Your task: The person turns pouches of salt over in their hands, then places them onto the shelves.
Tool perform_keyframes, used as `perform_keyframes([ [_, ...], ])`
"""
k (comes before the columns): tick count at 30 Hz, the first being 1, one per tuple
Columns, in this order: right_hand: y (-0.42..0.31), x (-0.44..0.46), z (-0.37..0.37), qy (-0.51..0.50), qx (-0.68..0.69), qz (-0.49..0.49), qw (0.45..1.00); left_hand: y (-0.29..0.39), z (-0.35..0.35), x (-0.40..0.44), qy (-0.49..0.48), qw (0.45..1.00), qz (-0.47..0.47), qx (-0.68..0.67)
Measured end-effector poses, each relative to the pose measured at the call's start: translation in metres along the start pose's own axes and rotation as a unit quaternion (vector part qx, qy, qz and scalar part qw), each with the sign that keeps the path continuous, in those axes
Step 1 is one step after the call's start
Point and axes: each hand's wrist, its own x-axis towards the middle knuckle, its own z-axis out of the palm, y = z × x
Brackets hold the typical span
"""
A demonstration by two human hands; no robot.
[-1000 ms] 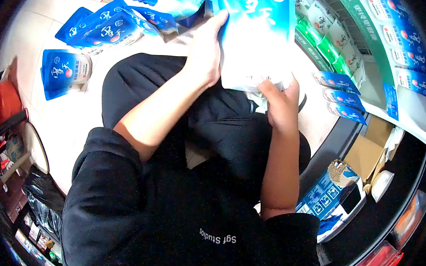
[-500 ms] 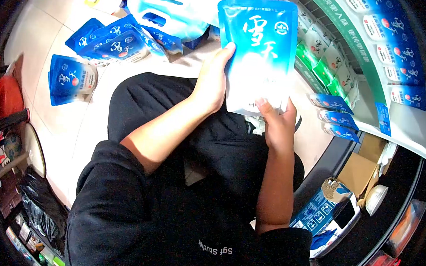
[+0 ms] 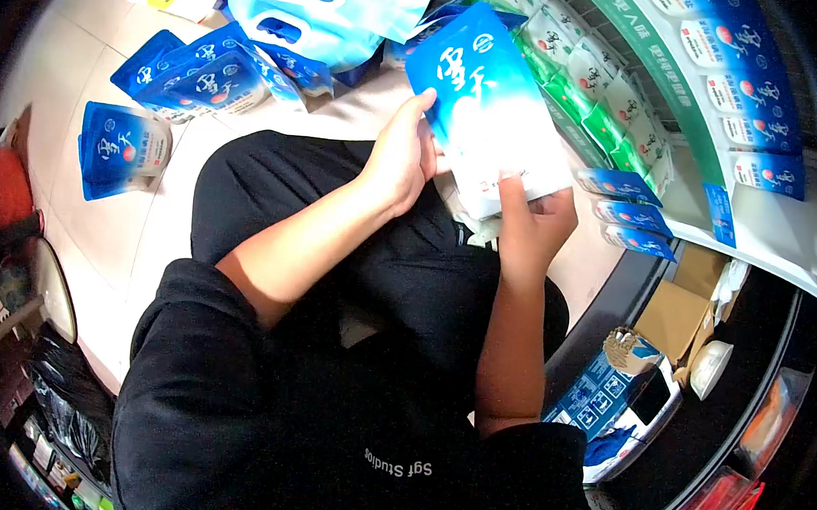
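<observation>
A blue and white pouch [image 3: 494,109] is held up over my knees, its top tilted to the left. My left hand [image 3: 404,155] touches its left edge, with the thumb on the blue front and the fingers partly behind. The pouch's lower right corner is gripped by my right hand [image 3: 530,224], thumb on the front and fingers behind. On the floor to the left lie a stack of similar pouches [image 3: 118,147] and a fanned group of several more [image 3: 203,75].
A large light-blue bag [image 3: 326,12] with handle holes lies at the top. Green and white packets [image 3: 580,101] fill a shelf on the right, near small blue packets [image 3: 634,214]. An open cardboard box [image 3: 671,316] and a black plastic bag [image 3: 71,407] flank my body.
The pouch has come down from the top edge of view and has now tilted, its top leaning left. Its lower end has swung right along with my right hand's grip.
</observation>
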Motion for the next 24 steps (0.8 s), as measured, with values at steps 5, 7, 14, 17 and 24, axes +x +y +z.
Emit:
perform_keyframes([
  [5, 0.008, -0.002, -0.009, 0.04, -0.15, -0.091, 0.984, -0.026, -0.006, -0.004, 0.004, 0.992, -0.127, -0.022],
  [7, 0.01, 0.004, -0.01, 0.032, -0.236, -0.211, 0.948, -0.025, -0.003, -0.009, 0.001, 0.99, -0.141, 0.0],
  [14, -0.008, -0.004, -0.002, -0.112, -0.369, -0.345, 0.856, -0.021, -0.007, -0.003, -0.029, 0.988, -0.108, -0.108],
  [17, -0.004, -0.009, 0.007, -0.158, -0.334, -0.364, 0.855, -0.021, -0.017, -0.004, -0.051, 0.978, -0.128, -0.156],
  [24, -0.012, -0.007, -0.011, -0.177, -0.181, -0.365, 0.896, -0.017, -0.009, -0.003, -0.2, 0.914, -0.208, -0.286],
])
